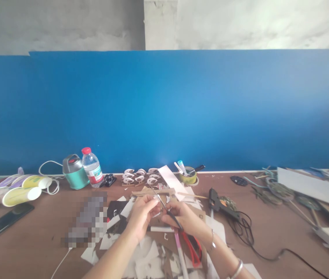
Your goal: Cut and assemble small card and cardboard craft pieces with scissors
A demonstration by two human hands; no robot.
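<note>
Red-handled scissors (193, 250) slant across the middle of the table, their blades pointing up and to the left. My right hand (183, 217) is closed around them near the pivot, and the red handles stick out below the palm. Close by, my left hand (143, 216) is closed with thumb and fingertips together beside the blade tips. Something small and pale seems to be at those fingertips, too small to name. Beneath both hands lie white paper scraps (148, 259) and brown cardboard.
A glue gun (221, 205) with a black cable lies to the right. Several small white cut-out pieces (139, 178) stand at the back, beside a green tape roll (188, 179) holding pens. A water bottle (92, 168) and paper cups (22, 195) are on the left.
</note>
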